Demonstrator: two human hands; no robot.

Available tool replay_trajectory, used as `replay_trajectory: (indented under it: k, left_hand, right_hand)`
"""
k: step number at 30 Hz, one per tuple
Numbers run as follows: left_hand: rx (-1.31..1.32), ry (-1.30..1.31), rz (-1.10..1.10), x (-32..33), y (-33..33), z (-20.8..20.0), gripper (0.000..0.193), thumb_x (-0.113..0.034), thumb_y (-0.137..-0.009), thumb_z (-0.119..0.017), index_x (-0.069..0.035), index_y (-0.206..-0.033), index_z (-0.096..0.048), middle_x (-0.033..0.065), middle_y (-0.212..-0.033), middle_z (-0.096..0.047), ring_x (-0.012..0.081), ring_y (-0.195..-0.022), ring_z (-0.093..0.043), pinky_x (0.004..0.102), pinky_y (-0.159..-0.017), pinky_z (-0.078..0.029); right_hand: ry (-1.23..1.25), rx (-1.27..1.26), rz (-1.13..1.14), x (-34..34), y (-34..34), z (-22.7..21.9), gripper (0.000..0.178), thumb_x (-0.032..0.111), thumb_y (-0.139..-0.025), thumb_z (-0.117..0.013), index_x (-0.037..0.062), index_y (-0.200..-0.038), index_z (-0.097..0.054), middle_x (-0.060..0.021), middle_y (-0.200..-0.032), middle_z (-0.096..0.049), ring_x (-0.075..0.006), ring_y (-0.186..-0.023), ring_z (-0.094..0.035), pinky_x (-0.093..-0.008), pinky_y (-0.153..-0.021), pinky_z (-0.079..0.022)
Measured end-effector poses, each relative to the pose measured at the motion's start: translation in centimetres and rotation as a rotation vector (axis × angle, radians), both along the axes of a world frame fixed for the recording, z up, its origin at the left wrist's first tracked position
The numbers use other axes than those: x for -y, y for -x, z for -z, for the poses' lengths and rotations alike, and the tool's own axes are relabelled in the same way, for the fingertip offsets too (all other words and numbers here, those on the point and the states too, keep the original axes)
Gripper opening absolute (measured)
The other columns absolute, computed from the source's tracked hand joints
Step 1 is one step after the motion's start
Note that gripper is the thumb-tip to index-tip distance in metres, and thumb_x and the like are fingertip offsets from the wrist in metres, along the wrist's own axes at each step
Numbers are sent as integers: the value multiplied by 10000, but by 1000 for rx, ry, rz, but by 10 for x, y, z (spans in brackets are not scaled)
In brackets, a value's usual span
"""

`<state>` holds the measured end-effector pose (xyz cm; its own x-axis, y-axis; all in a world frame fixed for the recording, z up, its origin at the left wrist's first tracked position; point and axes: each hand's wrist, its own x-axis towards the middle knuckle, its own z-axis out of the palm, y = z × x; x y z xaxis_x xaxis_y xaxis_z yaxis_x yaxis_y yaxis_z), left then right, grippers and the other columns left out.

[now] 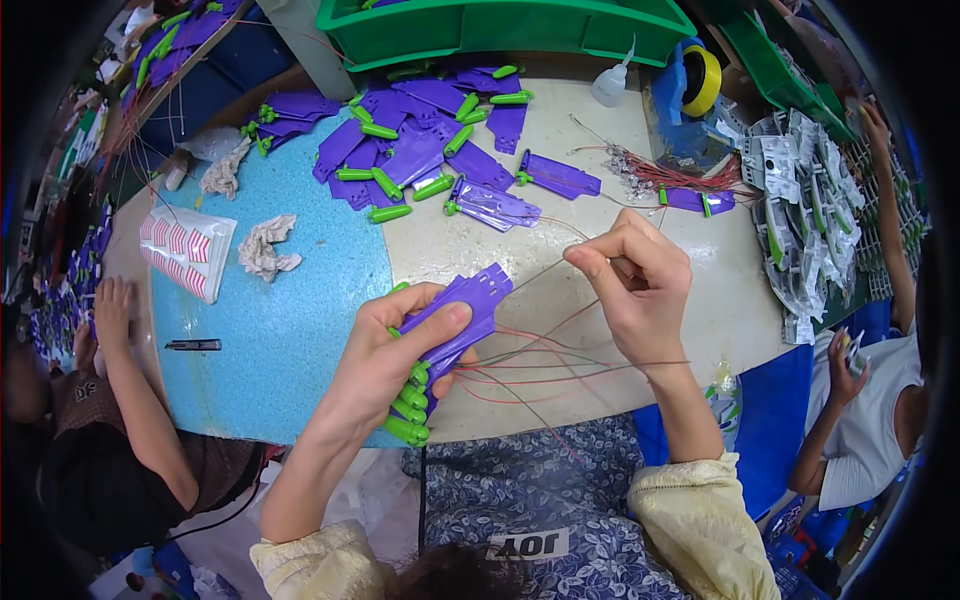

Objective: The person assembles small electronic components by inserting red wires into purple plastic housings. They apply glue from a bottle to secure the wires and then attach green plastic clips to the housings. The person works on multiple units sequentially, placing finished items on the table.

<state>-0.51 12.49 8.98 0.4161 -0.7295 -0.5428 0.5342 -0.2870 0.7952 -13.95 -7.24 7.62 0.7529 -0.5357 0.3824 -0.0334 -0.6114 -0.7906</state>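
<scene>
In my left hand [400, 335] is a stack of purple plastic parts [470, 310], the thumb pressed on the top one and green ends [408, 405] poking out below the fingers. Several thin red and dark wires [540, 368] trail from the stack to the right, past my right wrist. My right hand [640, 285] pinches a thin wire [545, 272] between thumb and forefinger, over the table to the right of the stack. Beyond the hands lie two single purple parts, one with a wire [495, 205] and another [562, 177] beside it.
A heap of purple parts with green ends [410, 135] covers the table's far middle. Red wires [680, 178] and white-grey parts [790, 190] lie right. A green bin [500, 30], dropper bottle [610, 82] and yellow tape [703, 80] stand behind. A cutter knife [193, 345] lies left; people sit both sides.
</scene>
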Motion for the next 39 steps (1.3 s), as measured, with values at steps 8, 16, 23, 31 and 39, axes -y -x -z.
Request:
replay_trajectory:
  k: [8, 16, 23, 31, 39]
  left_hand:
    - [226, -8, 11, -4, -1, 7, 212, -207, -952, -687, 1, -957, -646, 63, -721, -680, 71, -494, -558, 221, -461, -417]
    - [324, 58, 56, -5, 0, -2, 182, -164, -967, -664, 12, -1009, -645, 68, -833, -704, 76, -611, -608, 229, -557, -476]
    - [88, 104, 142, 5, -3, -8, 229, -160, -976, -650, 21, -1111, -612, 76, -843, -690, 100, -630, -622, 231, -589, -489]
    - [-79, 176, 209, 5, 0, -6, 312, -260, -984, -649, 23, -1113, -620, 74, -723, -649, 104, -501, -566, 222, -459, -438]
    - [-342, 301, 285, 3, -1, 9, 393, -303, -986, -620, 49, -1157, -593, 87, -666, -622, 103, -423, -497, 241, -405, -402]
  right_hand:
    - [86, -49, -218, 2, -15, 16, 233, 128, -716, -822, 19, -878, -695, -107, -767, -602, -288, -706, -585, -401, -633, -464]
    - [420, -197, 61, 4, -7, 49, 249, 98, -805, -739, -17, -1001, -639, -148, -954, -612, -329, -973, -572, -422, -837, -431]
    - [-86, -25, -244, -29, 6, -16, 145, 37, -816, -739, 11, -926, -648, -133, -857, -626, -282, -757, -624, -385, -711, -477]
    - [-39, 319, -240, -24, 5, -19, 176, -3, -772, -765, -6, -819, -596, -99, -842, -629, -233, -670, -618, -332, -582, -491]
    - [3, 322, -216, -22, 11, -21, 191, -13, -778, -793, 3, -812, -605, -135, -869, -696, -226, -677, -678, -298, -576, -532]
